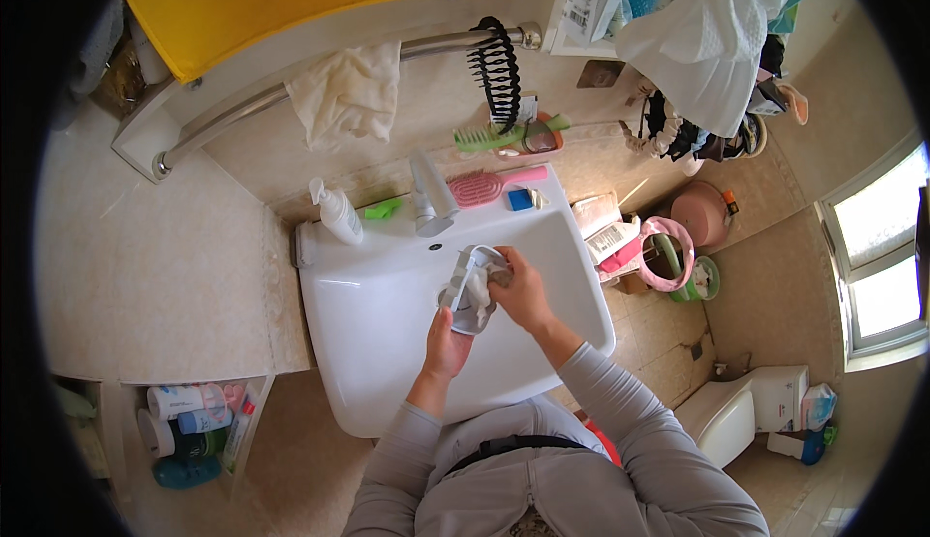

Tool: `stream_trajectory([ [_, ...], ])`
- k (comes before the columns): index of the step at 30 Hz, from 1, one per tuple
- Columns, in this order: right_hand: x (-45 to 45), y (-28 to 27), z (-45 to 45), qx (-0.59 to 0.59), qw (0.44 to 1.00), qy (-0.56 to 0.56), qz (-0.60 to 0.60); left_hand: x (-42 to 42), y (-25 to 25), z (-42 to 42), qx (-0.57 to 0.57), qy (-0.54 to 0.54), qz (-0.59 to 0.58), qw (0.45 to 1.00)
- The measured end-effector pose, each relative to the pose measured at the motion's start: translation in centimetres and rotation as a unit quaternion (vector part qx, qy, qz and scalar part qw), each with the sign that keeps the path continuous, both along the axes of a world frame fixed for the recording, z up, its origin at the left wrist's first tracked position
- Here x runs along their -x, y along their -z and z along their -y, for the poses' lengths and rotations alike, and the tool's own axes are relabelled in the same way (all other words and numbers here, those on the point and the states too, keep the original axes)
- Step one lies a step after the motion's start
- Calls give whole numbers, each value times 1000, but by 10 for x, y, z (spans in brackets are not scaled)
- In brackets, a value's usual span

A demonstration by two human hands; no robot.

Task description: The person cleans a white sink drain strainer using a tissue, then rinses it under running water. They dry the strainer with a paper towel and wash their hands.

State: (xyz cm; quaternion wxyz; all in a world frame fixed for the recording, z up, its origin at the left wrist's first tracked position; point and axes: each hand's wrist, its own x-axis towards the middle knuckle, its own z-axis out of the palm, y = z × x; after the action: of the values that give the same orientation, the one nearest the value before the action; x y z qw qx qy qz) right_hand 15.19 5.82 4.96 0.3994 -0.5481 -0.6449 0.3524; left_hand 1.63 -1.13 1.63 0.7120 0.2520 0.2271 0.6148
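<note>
Over the white sink basin [392, 348], my left hand [447, 344] grips the lower end of a grey, open-sided plastic holder [465, 323]. My right hand [519, 286] is at the upper right of that holder, its fingers closed on a crumpled white cloth or tissue [479, 294] pressed inside. The fingers hide part of the cloth. Behind the holder lies the drain, mostly covered by it. The faucet [430, 199] stands at the back of the sink, beyond both hands.
On the sink's back ledge are a white pump bottle [338, 214], a green item [382, 209], a pink hairbrush [487, 187] and a blue item [520, 199]. A metal towel bar [225, 126] holds a cream cloth [352, 94]. A toilet [719, 421] stands at the right.
</note>
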Motion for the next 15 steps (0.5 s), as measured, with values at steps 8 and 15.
stream_trajectory([
  [8, -1, -5, 2, 46, 999, 10, 21, 1, 15, 4, -19, 24, -13, 999],
  [15, -13, -10, -8, -17, 990, -20, 141, 0, 7, 6, 13, 16, 13, 1000],
])
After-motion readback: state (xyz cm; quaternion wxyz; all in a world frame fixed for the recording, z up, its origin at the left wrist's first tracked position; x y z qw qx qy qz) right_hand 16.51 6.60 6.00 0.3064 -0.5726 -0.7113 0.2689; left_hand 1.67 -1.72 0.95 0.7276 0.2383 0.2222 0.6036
